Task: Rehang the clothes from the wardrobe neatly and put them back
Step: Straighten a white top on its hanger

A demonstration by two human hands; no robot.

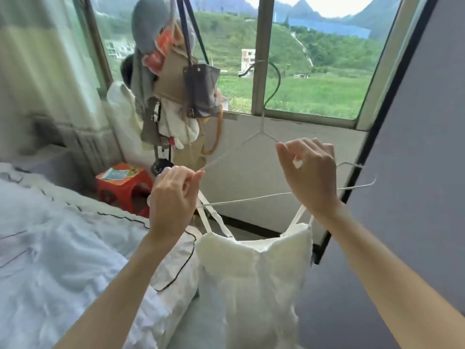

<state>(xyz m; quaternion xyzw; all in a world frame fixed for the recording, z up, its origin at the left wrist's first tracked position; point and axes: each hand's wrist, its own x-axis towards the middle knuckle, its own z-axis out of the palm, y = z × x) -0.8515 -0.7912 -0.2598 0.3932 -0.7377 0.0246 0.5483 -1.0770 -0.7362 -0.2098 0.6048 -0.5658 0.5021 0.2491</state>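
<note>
I hold a white strappy garment (pixel 254 270) up in front of me, with a thin white hanger (pixel 261 196) running across between my hands. The hanger's long axis lies nearly level, left to right, its hook (pixel 273 83) rising above the middle towards the window frame (pixel 260 54). My left hand (pixel 173 192) has its fingers (pixel 197 175) pinched together on the hanger's left arm, where the left strap (pixel 214 215) meets it; whether the strap itself is in that pinch I cannot tell. My right hand (pixel 310 172) is curled round the right arm of the hanger, with the right strap (pixel 300 214) coming up under the wrist. The right end of the hanger pokes out beyond that hand, close to the grey wardrobe panel (pixel 415 147).

The garment hangs straight below the bar, so both straps must go up and over the ends, and each hand is nearest its own strap. The bed (pixel 63 248) crowds my left side and the panel my right; open room lies ahead, towards the wall beneath the window.
</note>
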